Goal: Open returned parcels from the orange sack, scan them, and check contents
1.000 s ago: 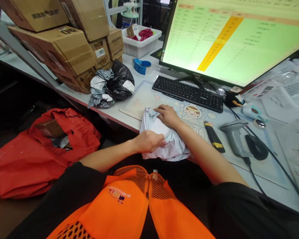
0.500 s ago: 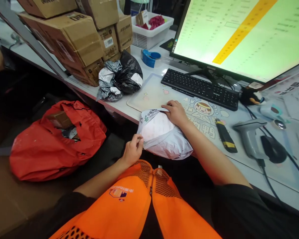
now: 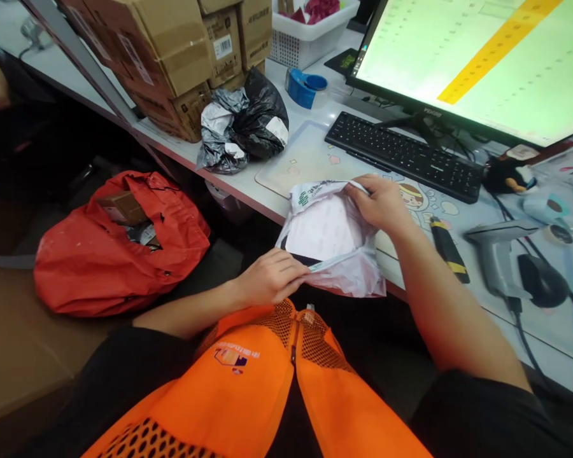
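A white plastic mailing bag lies at the front edge of the desk, its mouth spread apart. Inside it shows a flat white item with a dark edge on the near side. My left hand pinches the near lip of the bag between thumb and fingers. On the far right side, my right hand grips the opposite lip, thumb inside the opening. Green print marks the bag's upper left corner.
Black plastic parcels and stacked cardboard boxes stand left on the desk. Behind are a tape dispenser and keyboard. A cutter knife and scanner lie right. A red sack sits lower left.
The bag's mouth has been pulled wider, baring more of the white item and its dark edge. My left hand has shifted right along the near lip. The view has turned slightly.
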`<state>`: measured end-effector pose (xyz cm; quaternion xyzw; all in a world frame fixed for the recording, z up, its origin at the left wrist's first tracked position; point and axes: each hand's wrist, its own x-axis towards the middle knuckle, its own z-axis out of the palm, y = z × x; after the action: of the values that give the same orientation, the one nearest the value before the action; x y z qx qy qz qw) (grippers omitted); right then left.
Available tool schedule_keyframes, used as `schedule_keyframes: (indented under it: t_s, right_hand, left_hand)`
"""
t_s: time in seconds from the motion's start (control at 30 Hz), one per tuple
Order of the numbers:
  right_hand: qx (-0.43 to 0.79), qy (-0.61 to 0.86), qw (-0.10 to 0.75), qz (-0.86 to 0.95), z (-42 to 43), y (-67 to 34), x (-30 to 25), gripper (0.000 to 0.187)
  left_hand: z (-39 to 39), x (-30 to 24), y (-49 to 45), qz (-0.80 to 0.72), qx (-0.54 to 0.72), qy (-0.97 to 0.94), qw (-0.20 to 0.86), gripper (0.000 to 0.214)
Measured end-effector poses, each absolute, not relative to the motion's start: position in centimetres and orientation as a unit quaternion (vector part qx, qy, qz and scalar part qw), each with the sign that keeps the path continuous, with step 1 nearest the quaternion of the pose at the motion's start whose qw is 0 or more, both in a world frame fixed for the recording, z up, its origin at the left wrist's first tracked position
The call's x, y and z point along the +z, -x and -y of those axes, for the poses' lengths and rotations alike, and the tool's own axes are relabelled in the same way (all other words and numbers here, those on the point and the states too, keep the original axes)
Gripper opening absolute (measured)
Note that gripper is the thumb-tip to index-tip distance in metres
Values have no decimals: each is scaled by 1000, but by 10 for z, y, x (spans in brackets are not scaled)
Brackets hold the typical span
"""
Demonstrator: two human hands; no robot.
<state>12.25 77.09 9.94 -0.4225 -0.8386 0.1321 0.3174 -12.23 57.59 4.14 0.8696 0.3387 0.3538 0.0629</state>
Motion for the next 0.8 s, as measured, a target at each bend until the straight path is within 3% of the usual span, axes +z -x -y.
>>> schedule_keyframes:
  t_s: [0.33,0.5,0.6,0.8]
  right_hand:
    - [219,435,285,826,-778,-130,97,32]
    - [190,450,299,820,-779,-137,89,25]
    - [189,478,314,798,-780,-138,89,32]
    - [269,482,347,758,-790,-127,89,46]
  left_hand:
    - [-609,71,114,-354,311,-882,12,23]
    - [-644,84,101,-332,318,-881,114,19]
    - [-670,85,87,-313,264,-900,149,26]
    - [-712,71,57,-332,211,-919,-11,37]
